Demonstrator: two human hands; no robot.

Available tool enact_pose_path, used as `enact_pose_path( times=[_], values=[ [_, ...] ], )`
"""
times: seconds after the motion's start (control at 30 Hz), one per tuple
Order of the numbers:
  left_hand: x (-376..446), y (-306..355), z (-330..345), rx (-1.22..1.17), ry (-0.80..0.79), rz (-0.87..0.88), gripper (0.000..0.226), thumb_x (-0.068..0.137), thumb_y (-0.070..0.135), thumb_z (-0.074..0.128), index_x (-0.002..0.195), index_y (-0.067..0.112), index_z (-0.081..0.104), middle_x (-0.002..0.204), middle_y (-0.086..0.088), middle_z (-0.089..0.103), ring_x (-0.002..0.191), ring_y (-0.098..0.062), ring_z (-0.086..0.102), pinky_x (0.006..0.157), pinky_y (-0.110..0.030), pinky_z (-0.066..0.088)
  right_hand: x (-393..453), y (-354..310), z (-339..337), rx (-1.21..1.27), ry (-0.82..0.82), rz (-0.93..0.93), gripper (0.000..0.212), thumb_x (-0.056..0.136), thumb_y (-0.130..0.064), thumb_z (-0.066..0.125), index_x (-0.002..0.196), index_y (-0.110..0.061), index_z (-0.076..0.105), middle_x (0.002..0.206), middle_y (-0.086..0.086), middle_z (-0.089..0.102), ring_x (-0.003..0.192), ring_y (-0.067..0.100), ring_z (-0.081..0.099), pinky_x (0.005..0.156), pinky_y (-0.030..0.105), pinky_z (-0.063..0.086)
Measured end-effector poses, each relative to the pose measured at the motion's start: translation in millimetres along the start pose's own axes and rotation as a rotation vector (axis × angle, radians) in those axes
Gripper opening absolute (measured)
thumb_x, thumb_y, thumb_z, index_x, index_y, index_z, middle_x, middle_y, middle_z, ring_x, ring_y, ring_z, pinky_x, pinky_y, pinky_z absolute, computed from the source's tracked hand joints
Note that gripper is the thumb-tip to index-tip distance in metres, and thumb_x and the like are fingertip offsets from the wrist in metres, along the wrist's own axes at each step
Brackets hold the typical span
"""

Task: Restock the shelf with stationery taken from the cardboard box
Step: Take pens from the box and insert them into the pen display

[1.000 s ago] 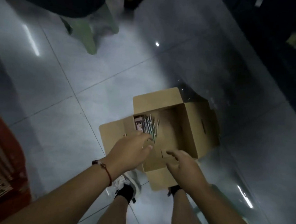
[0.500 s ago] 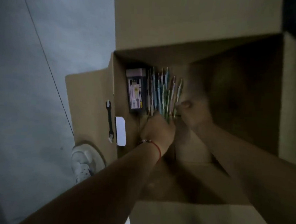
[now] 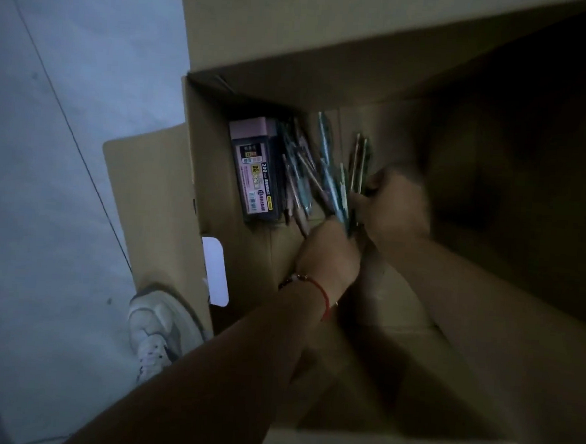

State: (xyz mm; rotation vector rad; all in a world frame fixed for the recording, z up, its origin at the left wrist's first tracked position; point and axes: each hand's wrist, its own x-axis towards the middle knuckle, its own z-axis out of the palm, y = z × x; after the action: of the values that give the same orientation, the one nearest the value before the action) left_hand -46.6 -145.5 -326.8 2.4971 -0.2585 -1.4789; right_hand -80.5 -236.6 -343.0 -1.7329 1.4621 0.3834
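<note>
An open cardboard box [image 3: 199, 168] fills most of the head view, its inside dim. Several pens [image 3: 329, 169] lie fanned out on the box floor near the left wall. A pink and dark boxed pack [image 3: 257, 171] with a label lies flat to the left of the pens. My left hand [image 3: 330, 255], with a red cord at its wrist, grips the near ends of a bunch of pens. Just to the right, my right hand [image 3: 395, 204] is blurred and closes round the pens on the right side of the bunch.
The box stands on a grey tiled floor [image 3: 47, 172]. Its left flap [image 3: 143, 185] folds outward, with a handle cut-out [image 3: 214, 272] in the left wall. My white shoe [image 3: 154, 333] is beside the box's near left corner. The right half of the box is in deep shadow.
The camera came down from standing height close over the box. Both hands went inside it and took hold of the pens, which now lie fanned apart instead of in a neat row.
</note>
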Motion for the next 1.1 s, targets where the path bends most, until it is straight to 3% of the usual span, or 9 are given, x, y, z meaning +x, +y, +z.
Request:
enact_pose_path(
  times=[0.17, 0.33, 0.47, 0.67, 0.8, 0.87, 0.93, 1.0, 1.1],
  values=[
    [-32.0, -4.4, -6.8, -0.358, -0.101, -0.132, 0.018, 0.097, 0.032, 0.046, 0.106, 0.020, 0.056, 0.078, -0.003, 0.060, 0.069, -0.020, 0.061, 0.068, -0.043, 0.060, -4.0, -8.3, -6.5, -0.039, -0.052, 0.024, 0.036, 0.088, -0.025, 0.070, 0.115, -0.011, 0.052, 0.112, 0.011, 0.061, 0.107, 0.028, 0.056, 0.072, 0.029, 0.033],
    [-78.5, 3.0, -49.6, -0.799, -0.275, -0.209, 0.008, 0.103, 0.019, 0.044, 0.104, 0.015, 0.052, 0.075, -0.007, 0.064, 0.053, -0.013, 0.063, 0.048, -0.026, 0.055, -13.0, -18.2, -13.7, -0.125, -0.046, 0.014, 0.037, 0.092, -0.018, 0.064, 0.124, -0.006, 0.051, 0.126, 0.017, 0.056, 0.121, 0.033, 0.050, 0.089, 0.035, 0.041],
    [-108.0, 5.7, -82.0, -0.748, -0.296, -0.153, 0.011, 0.102, 0.018, 0.045, 0.101, 0.017, 0.056, 0.055, 0.002, 0.059, 0.047, -0.012, 0.057, 0.047, -0.027, 0.051, -21.0, -19.6, -16.8, -0.076, -0.083, 0.014, 0.031, 0.095, -0.018, 0.059, 0.119, -0.003, 0.048, 0.117, 0.023, 0.058, 0.111, 0.039, 0.055, 0.080, 0.036, 0.040],
    [-120.2, 2.2, -116.9, -0.782, -0.320, -0.168, 0.011, 0.101, 0.012, 0.043, 0.101, 0.008, 0.053, 0.055, -0.003, 0.061, 0.048, -0.019, 0.061, 0.047, -0.028, 0.054, -27.4, -6.7, -11.7, -0.132, -0.169, 0.129, 0.063, 0.094, -0.018, 0.061, 0.144, 0.002, 0.027, 0.137, 0.024, 0.050, 0.127, 0.038, 0.049, 0.098, 0.041, 0.041],
    [-127.9, -2.1, -123.7, -0.741, -0.267, -0.173, 0.011, 0.100, 0.013, 0.045, 0.102, 0.008, 0.054, 0.058, -0.003, 0.057, 0.047, -0.017, 0.057, 0.047, -0.028, 0.052, -55.3, 19.3, -11.0, -0.190, -0.160, 0.147, 0.052, 0.092, -0.023, 0.064, 0.135, -0.002, 0.046, 0.132, 0.021, 0.055, 0.122, 0.036, 0.052, 0.098, 0.041, 0.043],
    [-138.0, -1.7, -128.5, -0.739, -0.281, -0.187, 0.010, 0.100, 0.014, 0.044, 0.101, 0.009, 0.053, 0.059, -0.004, 0.056, 0.046, -0.018, 0.055, 0.046, -0.027, 0.049, -73.2, 22.5, -18.8, 0.009, -0.178, 0.268, 0.027, 0.087, -0.024, 0.068, 0.107, -0.007, 0.064, 0.111, 0.018, 0.064, 0.104, 0.034, 0.061, 0.089, 0.040, 0.051],
    [-152.8, -0.1, -138.2, -0.723, -0.314, -0.179, 0.010, 0.099, 0.014, 0.044, 0.100, 0.010, 0.054, 0.057, -0.003, 0.056, 0.046, -0.018, 0.054, 0.047, -0.028, 0.047, -102.5, 11.9, -35.8, 0.323, -0.276, 0.403, 0.008, 0.087, -0.014, 0.063, 0.079, -0.011, 0.063, 0.088, 0.015, 0.064, 0.079, 0.027, 0.062, 0.073, 0.036, 0.055],
    [-173.8, 4.0, -152.0, -0.722, -0.357, -0.156, 0.010, 0.097, 0.013, 0.045, 0.097, 0.010, 0.054, 0.056, -0.004, 0.055, 0.046, -0.019, 0.052, 0.047, -0.028, 0.045, -140.5, -9.7, -62.1, 0.647, -0.360, 0.523, 0.015, 0.090, -0.002, 0.053, 0.079, -0.009, 0.060, 0.074, 0.012, 0.056, 0.061, 0.019, 0.056, 0.053, 0.027, 0.049],
    [-221.5, 19.0, -184.5, -0.707, -0.423, -0.119, 0.013, 0.097, 0.013, 0.043, 0.094, 0.007, 0.053, 0.057, -0.007, 0.051, 0.044, -0.021, 0.047, 0.046, -0.026, 0.041, -207.7, -57.6, -126.9, 0.881, -0.407, 0.468, 0.019, 0.091, 0.000, 0.045, 0.091, -0.006, 0.064, 0.071, 0.006, 0.045, 0.055, 0.013, 0.042, 0.049, 0.025, 0.033]
  ],
)
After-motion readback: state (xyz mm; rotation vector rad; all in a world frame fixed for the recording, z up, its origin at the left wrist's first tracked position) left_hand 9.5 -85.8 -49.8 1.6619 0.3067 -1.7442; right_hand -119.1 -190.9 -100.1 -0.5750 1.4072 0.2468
